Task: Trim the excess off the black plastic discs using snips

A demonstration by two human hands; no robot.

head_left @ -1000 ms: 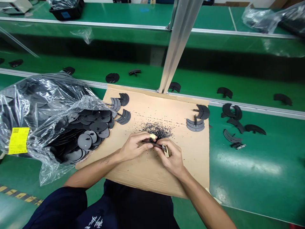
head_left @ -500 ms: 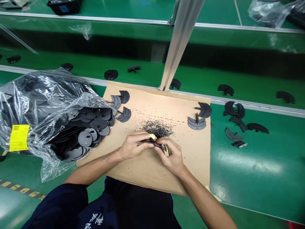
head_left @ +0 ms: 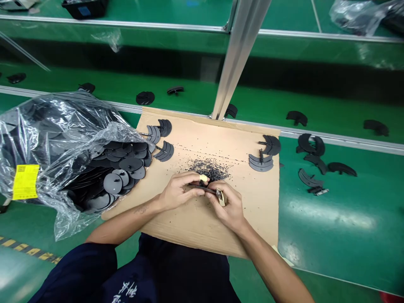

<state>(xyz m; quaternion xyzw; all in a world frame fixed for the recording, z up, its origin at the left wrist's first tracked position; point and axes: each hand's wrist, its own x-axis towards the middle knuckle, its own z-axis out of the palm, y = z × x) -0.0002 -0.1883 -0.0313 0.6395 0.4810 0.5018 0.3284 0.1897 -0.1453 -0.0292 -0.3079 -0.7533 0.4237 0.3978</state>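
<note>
Over the cardboard sheet [head_left: 252, 210] my two hands meet around a thin black plastic piece [head_left: 208, 190], seen nearly edge-on. My left hand [head_left: 175, 194] pinches its left end, with a pale yellow cover on one fingertip. On the other end, my right hand [head_left: 229, 207] closes its fingers; a cream-coloured item with a dark, shiny part shows at them, its kind unclear. Just beyond the fingers lies a heap of tiny black bits [head_left: 210, 168]. Fingers hide much of the held piece.
A clear plastic bag [head_left: 63, 122] spills black discs [head_left: 131, 164] at the left. Curved black pieces [head_left: 164, 151] lie on the cardboard's left, others [head_left: 260, 162] on its right. More curved parts [head_left: 311, 179] rest on the green table. A metal post [head_left: 236, 54] rises behind.
Both hands stay in place on the black piece, with only slight shifts of the fingers. The heap and surrounding parts look the same.
</note>
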